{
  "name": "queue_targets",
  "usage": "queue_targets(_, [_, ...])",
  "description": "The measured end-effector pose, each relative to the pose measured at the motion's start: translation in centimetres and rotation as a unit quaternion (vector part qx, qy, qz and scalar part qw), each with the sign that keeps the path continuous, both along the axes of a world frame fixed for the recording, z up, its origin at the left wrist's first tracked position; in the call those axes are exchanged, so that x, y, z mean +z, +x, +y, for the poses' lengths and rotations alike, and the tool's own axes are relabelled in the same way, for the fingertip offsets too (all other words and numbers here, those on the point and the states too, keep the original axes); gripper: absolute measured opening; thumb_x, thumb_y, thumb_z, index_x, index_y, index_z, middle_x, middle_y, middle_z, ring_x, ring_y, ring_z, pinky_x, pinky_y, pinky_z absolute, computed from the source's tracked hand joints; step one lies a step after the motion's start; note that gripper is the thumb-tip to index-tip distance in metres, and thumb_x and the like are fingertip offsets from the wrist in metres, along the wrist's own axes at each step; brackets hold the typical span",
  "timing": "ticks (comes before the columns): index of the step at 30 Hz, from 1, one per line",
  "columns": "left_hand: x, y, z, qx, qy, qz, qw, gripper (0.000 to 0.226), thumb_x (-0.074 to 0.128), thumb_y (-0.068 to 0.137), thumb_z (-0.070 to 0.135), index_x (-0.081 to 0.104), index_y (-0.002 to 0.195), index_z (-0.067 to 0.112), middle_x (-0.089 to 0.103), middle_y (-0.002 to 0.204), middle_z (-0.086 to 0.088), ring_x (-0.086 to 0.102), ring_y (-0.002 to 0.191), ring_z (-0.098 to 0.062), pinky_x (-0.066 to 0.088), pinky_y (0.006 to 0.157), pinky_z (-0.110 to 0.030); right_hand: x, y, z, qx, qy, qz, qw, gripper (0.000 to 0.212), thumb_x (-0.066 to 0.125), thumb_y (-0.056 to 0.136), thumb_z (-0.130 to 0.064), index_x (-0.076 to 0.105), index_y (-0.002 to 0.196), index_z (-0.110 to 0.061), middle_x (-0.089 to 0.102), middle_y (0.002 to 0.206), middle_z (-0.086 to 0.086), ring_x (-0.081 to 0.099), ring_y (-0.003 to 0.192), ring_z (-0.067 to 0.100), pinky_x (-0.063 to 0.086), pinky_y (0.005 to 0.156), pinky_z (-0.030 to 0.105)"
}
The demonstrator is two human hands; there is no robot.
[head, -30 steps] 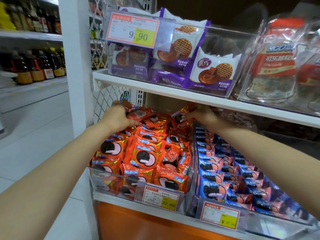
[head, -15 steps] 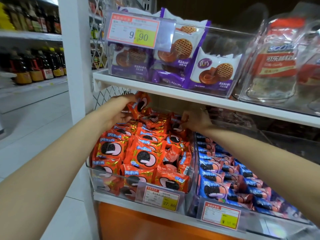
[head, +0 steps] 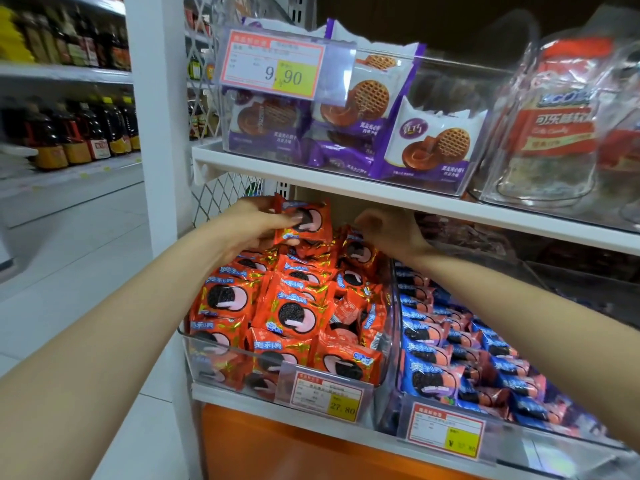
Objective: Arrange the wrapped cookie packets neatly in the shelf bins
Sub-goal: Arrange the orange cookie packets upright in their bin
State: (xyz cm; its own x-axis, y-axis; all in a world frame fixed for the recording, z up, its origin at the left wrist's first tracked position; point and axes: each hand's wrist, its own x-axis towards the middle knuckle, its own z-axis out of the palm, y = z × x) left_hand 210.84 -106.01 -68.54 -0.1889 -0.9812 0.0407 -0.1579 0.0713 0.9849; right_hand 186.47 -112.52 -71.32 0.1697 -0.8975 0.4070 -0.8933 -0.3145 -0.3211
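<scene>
1. Taken from the middle of the red-packet bin (head: 194,344), at 12 o'clock the upper shelf (head: 346,188) overhangs, leaving a low gap.
2. That gap holds the left hand (head: 256,223) with a red packet (head: 308,220) at 11 and the right hand (head: 388,230) at 1.
3. 3 o'clock: clear divider wall (head: 393,306).
4. 10 o'clock: white post (head: 152,133).
5. 6 o'clock: the bin is open from above.

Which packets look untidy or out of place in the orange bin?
Near the right wall of the clear bin, a few orange packets lie tilted or on edge, not face-up like their neighbours. The left hand holds a single packet above the pile.
</scene>
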Motion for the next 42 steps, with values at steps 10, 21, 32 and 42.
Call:
queue_targets(10, [-1.4, -4.3, -2.3, 0.090, -0.189, -0.275, 0.938, 0.059, 0.076, 0.073, 0.040, 0.057, 0.123, 0.015, 0.060, 0.123, -0.010, 0.054, 0.116, -0.028, 0.044, 0.095, -0.034, 1.5, -1.2, 2.6, 0.131, 0.130, -0.327, 0.927, 0.058, 0.080, 0.069, -0.021, 0.058, 0.122, -0.012, 0.066, 0.111, -0.006, 0.062, 0.100, 0.003, 0.048, 0.093, 0.018])
queue_targets(21, [-3.2, -3.4, -3.2, 0.082, -0.187, -0.474, 0.856, 0.079, 0.072, 0.069, 0.057, 0.041, 0.134, 0.025, 0.041, 0.138, -0.008, 0.036, 0.131, -0.029, 0.027, 0.106, -0.043, 0.2, -0.6, 1.8, 0.010, 0.128, 0.045, 0.991, 0.039, 0.076, 0.077, -0.025, 0.060, 0.112, -0.019, 0.063, 0.113, 0.000, 0.057, 0.100, 0.016, 0.045, 0.083, 0.029])
queue_targets(32, [-3.8, -1.3, -3.3, 0.042, -0.140, -0.364, 0.920, 0.077, 0.071, 0.071, 0.056, 0.044, 0.131, 0.016, 0.053, 0.132, -0.010, 0.050, 0.120, -0.029, 0.043, 0.099, -0.040, 0.1, 0.5, 1.5, -0.067, 0.073, 0.151, 0.983, 0.028, 0.073, 0.076, -0.034, 0.057, 0.098, -0.028, 0.062, 0.110, -0.003, 0.051, 0.116, 0.022, 0.030, 0.100, 0.039])
queue_targets(42, [-3.1, -2.4, -2.6, 0.055, -0.228, -0.292, 0.927, 0.077, 0.082, 0.066, 0.010, 0.042, 0.132, 0.015, 0.039, 0.131, -0.011, 0.048, 0.117, -0.028, 0.042, 0.093, -0.028, 1.4, 1.2, 3.0, 0.028, 0.116, -0.174, 0.977, 0.051, 0.073, 0.073, -0.051, 0.061, 0.116, -0.026, 0.065, 0.118, -0.004, 0.059, 0.111, 0.014, 0.044, 0.102, 0.037])
